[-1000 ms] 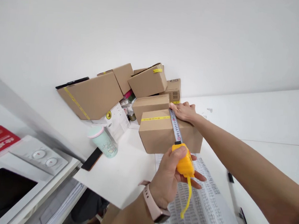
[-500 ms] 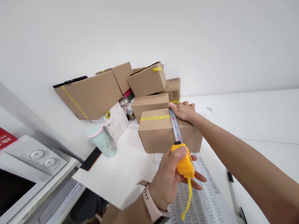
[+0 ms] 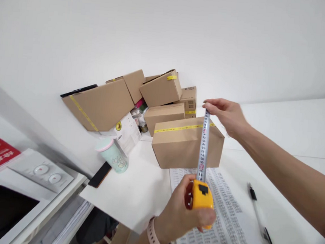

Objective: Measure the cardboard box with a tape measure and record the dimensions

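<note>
My left hand (image 3: 184,211) is closed around the yellow case of a tape measure (image 3: 202,197). The marked steel blade runs up from the case, in front of a taped cardboard box (image 3: 185,148). At the blade's far end, my right hand (image 3: 227,114) pinches the tip between thumb and fingers, above the box's back right side. The box stands upright with a strip of yellow tape along its top. Beneath the case lies a printed sheet (image 3: 227,226), its near part partly covered by my left hand.
Several cardboard boxes (image 3: 98,105) lean and stack against the wall. A mint tumbler (image 3: 116,156) stands left of the taped box, beside a black flat object (image 3: 100,174). A pen (image 3: 262,222) lies right of the sheet. A white microwave (image 3: 7,199) is at lower left.
The blade has lifted off the box top and is drawn out longer. My right hand has moved up and right with its tip; my left hand has brought the case lower and turned it.
</note>
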`<state>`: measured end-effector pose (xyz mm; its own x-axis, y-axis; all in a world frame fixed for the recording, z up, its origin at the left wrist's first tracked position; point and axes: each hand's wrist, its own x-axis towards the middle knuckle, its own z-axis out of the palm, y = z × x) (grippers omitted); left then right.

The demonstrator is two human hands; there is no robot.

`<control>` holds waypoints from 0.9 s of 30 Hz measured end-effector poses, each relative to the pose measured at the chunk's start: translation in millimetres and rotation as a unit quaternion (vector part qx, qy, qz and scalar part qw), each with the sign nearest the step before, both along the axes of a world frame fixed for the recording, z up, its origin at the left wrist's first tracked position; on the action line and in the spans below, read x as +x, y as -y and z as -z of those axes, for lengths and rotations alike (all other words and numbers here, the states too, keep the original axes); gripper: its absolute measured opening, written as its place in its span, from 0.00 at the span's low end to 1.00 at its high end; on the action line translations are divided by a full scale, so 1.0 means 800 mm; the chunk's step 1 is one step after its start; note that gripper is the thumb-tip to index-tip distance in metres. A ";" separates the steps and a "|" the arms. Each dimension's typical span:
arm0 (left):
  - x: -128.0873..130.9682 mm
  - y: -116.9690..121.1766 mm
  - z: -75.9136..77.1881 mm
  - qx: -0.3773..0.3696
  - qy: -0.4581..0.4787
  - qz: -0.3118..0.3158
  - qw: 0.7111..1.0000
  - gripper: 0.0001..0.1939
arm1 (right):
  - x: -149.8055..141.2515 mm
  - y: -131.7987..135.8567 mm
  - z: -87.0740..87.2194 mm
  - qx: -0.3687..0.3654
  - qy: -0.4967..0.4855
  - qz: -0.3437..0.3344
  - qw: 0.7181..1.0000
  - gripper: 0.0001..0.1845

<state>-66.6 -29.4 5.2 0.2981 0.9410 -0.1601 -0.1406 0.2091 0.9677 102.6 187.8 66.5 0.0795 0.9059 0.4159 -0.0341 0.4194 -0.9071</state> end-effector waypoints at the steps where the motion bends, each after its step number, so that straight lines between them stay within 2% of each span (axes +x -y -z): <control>1: -0.005 0.003 0.005 0.011 -0.013 0.001 1.000 0.41 | 0.009 0.018 0.004 0.005 -0.006 -0.001 1.000 0.13; 4: -0.012 0.011 0.018 0.029 -0.039 -0.007 0.999 0.54 | 0.025 0.093 0.038 -0.018 0.072 -0.034 0.997 0.16; 8: -0.001 0.020 0.030 0.027 -0.069 0.008 0.997 0.63 | 0.021 0.196 0.107 -0.069 0.176 -0.152 0.970 0.17; 10: 0.002 0.023 0.037 0.032 -0.087 0.010 0.996 0.63 | 0.024 0.223 0.134 -0.085 0.193 -0.173 0.962 0.19; 11: 0.000 0.024 0.039 0.039 -0.097 0.000 0.995 0.62 | 0.029 0.228 0.143 -0.096 0.193 -0.148 0.965 0.20; 13: -0.012 0.018 0.043 0.074 -0.111 -0.058 0.989 0.56 | 0.046 0.220 0.152 -0.121 0.179 -0.054 0.975 0.22; 15: -0.036 0.002 0.039 0.137 -0.092 -0.172 0.971 0.47 | 0.066 0.197 0.149 -0.143 0.157 0.045 0.976 0.22; 16: -0.051 -0.011 0.034 0.174 -0.063 -0.237 0.954 0.43 | 0.074 0.182 0.145 -0.151 0.147 0.069 0.975 0.22; 18: -0.083 -0.044 0.021 0.233 0.037 -0.370 0.899 0.36 | 0.083 0.149 0.132 -0.170 0.127 0.085 0.974 0.24; 19: -0.099 -0.061 0.014 0.238 0.088 -0.423 0.870 0.31 | 0.083 0.132 0.125 -0.188 0.112 0.075 0.973 0.26; 20: -0.115 -0.079 0.007 0.211 0.136 -0.465 0.849 0.26 | 0.080 0.115 0.118 -0.208 0.100 0.063 0.971 0.30; 22: -0.140 -0.109 -0.003 0.162 0.156 -0.471 0.853 0.21 | 0.067 0.083 0.106 -0.238 0.096 0.035 0.966 0.38; 25: -0.159 -0.136 -0.006 0.089 0.169 -0.424 0.885 0.25 | 0.041 0.046 0.094 -0.256 0.126 0.002 0.959 0.42; 27: -0.160 -0.139 -0.001 0.062 0.178 -0.389 0.902 0.26 | 0.027 0.036 0.091 -0.203 0.190 -0.001 0.961 0.39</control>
